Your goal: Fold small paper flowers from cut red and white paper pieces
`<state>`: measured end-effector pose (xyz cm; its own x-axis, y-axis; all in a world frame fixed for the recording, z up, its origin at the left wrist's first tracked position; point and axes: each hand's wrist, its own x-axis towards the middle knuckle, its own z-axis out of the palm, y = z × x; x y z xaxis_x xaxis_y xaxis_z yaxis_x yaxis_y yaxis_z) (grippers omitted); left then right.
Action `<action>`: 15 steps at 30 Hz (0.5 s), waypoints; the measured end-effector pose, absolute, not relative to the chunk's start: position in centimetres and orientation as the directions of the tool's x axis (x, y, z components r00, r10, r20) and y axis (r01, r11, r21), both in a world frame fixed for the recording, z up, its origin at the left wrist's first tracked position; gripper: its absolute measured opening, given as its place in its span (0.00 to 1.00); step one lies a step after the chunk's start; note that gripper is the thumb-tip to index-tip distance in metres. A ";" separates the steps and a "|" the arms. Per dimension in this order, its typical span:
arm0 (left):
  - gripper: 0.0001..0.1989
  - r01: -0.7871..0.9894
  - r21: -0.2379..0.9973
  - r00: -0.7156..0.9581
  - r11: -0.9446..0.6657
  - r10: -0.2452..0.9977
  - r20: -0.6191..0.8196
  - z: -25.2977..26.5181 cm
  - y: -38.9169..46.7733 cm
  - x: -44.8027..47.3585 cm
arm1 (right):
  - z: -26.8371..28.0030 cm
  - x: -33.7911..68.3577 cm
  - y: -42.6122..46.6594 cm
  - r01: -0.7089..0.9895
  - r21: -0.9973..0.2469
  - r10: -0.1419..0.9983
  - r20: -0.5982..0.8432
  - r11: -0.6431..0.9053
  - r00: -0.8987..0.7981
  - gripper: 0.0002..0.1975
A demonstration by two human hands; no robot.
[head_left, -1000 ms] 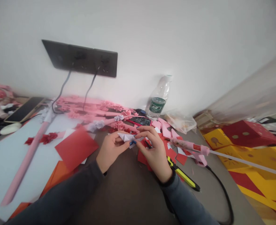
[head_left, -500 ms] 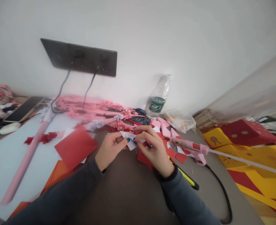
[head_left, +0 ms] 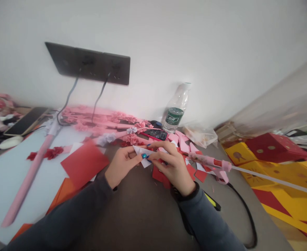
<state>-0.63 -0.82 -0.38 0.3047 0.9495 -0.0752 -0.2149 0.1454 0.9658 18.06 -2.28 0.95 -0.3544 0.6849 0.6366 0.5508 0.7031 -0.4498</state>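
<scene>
Between my two hands is a small folded piece of white paper (head_left: 144,162), held above the table. My left hand (head_left: 122,164) pinches its left side, the thumb pressed on the front and the fingers behind. On the other side my right hand (head_left: 173,165) grips the paper with thumb and fingertips, hiding its right part. Just left of my hands lies a red paper square (head_left: 84,163). Red and pink paper pieces (head_left: 162,177) are scattered under and beside my right hand.
A pink glue gun (head_left: 208,162) with a long glue stick lies at the right, its black cord curving forward. Behind stand a water bottle (head_left: 174,113) and pink paper-flower branches (head_left: 111,120). A pink rolled tube (head_left: 29,177) rests at the left; yellow and red boxes (head_left: 273,170) are far right.
My right hand has shifted slightly left and rotated over the paper, covering more of its right side. My left hand has barely moved and keeps its pinch.
</scene>
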 end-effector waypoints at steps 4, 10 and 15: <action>0.12 -0.236 0.956 0.314 0.172 0.945 -0.092 -0.5 -0.8 -0.6 | 1.0 17.9 -2.3 0.523 -0.498 0.705 0.624 0.692 -0.338 0.06; 0.09 -0.182 0.978 0.268 0.100 0.962 -0.048 0.0 -0.9 -0.6 | 0.2 16.9 -2.4 0.306 -0.805 0.861 0.481 0.508 -0.163 0.05; 0.10 -0.163 0.984 0.265 0.076 0.964 -0.030 0.0 -1.0 -0.7 | -0.2 16.7 -2.5 0.263 -0.918 0.954 0.279 0.298 -0.106 0.06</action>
